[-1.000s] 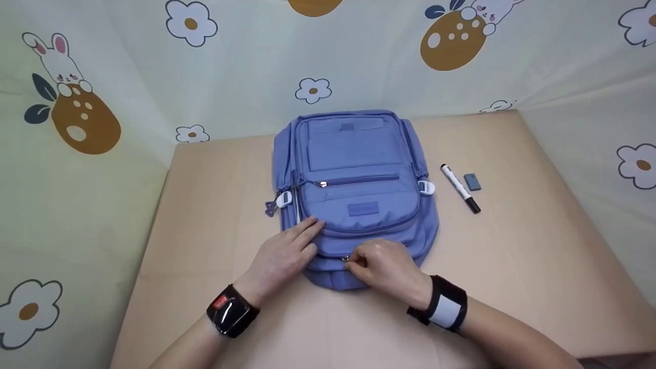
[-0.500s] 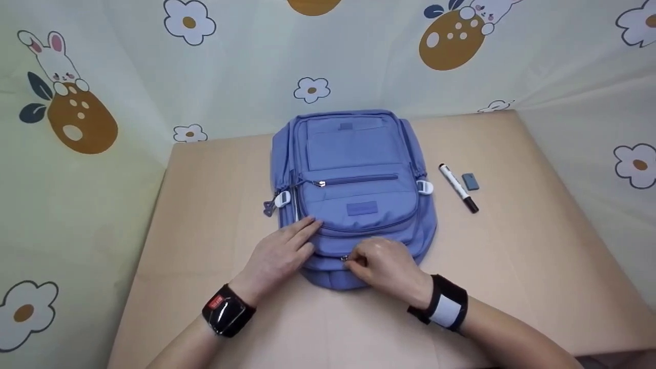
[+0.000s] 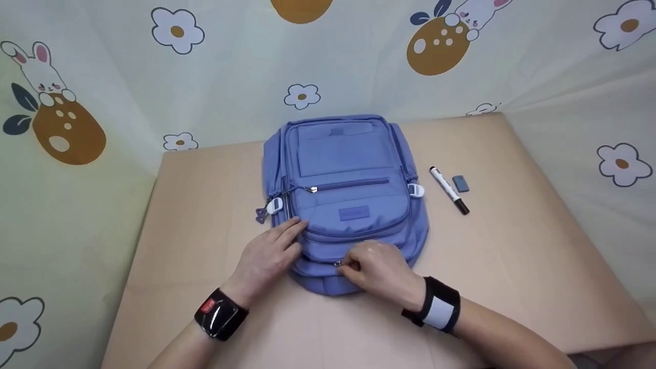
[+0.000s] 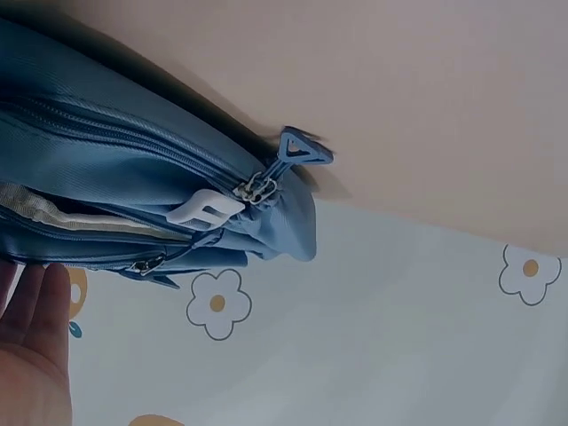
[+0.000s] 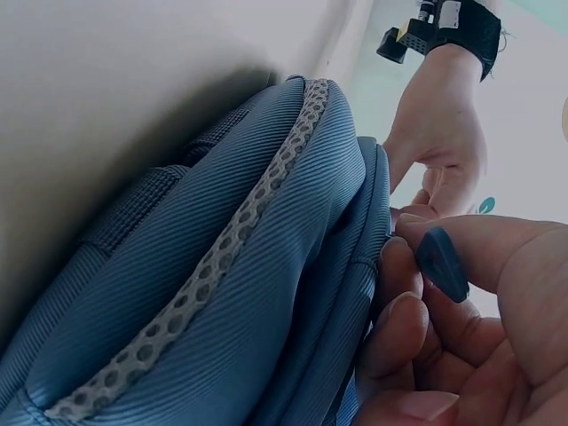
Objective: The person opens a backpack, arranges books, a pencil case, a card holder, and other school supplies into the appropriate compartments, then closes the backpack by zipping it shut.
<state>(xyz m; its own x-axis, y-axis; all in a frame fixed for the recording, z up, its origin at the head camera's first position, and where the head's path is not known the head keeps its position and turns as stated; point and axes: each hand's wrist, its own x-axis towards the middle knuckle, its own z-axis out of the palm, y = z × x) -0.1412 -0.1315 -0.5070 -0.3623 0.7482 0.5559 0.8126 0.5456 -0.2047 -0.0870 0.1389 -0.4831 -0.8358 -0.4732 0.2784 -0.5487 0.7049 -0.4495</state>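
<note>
A blue backpack lies front up on the table. My right hand pinches the zipper pull of the lower front pocket between thumb and curled forefinger; the blue tab sticks out past the thumb in the right wrist view. Just left of those fingertips shows the metal slider. With fingers extended, my left hand rests on the bag's lower left side, by the edge of the front pocket. Along that side, the left wrist view shows a parted zipper with pale lining inside.
Right of the bag lie a black-and-white marker and a small blue-grey block. White buckles sit on both sides of the bag. A triangular zipper tag hangs off its left side. Patterned curtain surrounds the cardboard-coloured table.
The head view has shifted, so everything sits a little farther left in it. Both hands keep their places on the backpack, the right one still pinching the zipper pull.
</note>
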